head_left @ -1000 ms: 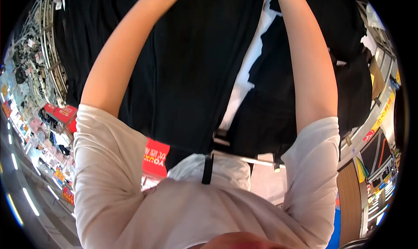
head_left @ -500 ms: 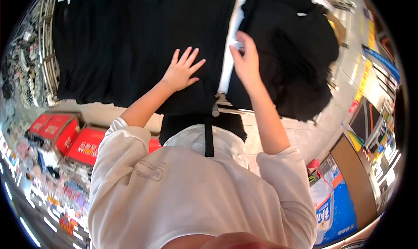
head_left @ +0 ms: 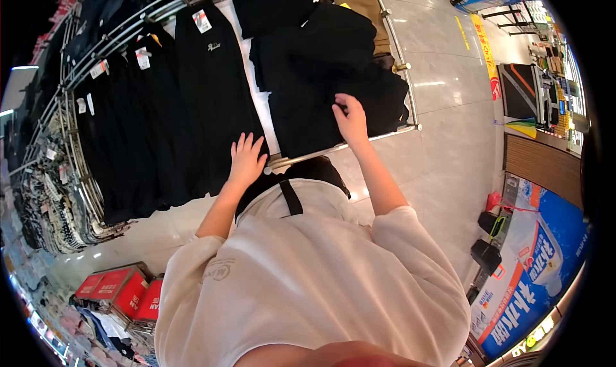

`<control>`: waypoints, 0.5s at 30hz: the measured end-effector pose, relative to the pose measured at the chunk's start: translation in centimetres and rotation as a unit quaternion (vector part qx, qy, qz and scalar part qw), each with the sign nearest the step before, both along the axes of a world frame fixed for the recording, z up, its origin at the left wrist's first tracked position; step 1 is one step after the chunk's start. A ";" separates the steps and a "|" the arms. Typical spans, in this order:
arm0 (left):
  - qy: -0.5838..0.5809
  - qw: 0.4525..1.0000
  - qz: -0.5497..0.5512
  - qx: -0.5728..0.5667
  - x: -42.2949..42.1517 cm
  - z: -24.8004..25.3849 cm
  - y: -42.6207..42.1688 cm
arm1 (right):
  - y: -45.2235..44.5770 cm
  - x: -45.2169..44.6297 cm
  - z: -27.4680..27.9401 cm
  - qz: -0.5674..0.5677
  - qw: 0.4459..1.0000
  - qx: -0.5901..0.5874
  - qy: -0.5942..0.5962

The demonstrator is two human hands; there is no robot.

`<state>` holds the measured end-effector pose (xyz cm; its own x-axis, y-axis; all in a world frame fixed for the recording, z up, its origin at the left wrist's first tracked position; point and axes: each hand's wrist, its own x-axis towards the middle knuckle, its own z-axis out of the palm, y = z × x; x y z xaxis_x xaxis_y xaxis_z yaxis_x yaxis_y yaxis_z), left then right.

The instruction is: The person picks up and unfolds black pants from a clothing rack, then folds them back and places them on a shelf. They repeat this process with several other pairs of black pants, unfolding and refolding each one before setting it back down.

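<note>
My left hand (head_left: 247, 160) lies with fingers spread on the lower part of a pair of black trousers (head_left: 208, 91), which are spread lengthwise and have a small pale logo and a hanging tag (head_left: 201, 21) near the top. Over a stack of folded black clothes (head_left: 308, 120), to the right, my right hand (head_left: 350, 120) has its fingers loosely bent and apart, with nothing seen between them. Whether it touches the cloth, I cannot tell. A white strip (head_left: 259, 105) of the surface shows between the trousers and the stack.
A metal rail (head_left: 412, 104) borders the display on the right, beside a brown folded garment (head_left: 370, 20). More black garments (head_left: 138, 117) with tags lie at left. Red boxes (head_left: 117, 285) stand lower left on the tiled floor (head_left: 443, 123). A blue printed panel (head_left: 558, 238) is at right.
The view has swung, bringing the tags, logo and rail into sight. My left hand now rests near the trousers' lower end. My right hand has shifted from the white strip to over the folded stack.
</note>
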<state>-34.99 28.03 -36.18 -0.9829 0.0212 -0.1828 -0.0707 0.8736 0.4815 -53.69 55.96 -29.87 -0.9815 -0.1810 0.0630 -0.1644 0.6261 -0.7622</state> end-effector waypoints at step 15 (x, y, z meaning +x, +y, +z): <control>-0.012 0.999 0.025 0.023 -7.8 6.6 9.3 | -4.9 -17.5 -3.0 0.200 0.927 0.264 0.174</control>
<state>-42.78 37.33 -29.53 -0.9785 -0.0186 -0.2053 -0.1249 0.8461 0.5182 -71.16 51.03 -32.85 -0.7659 -0.6222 0.1618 -0.6426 0.7328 -0.2238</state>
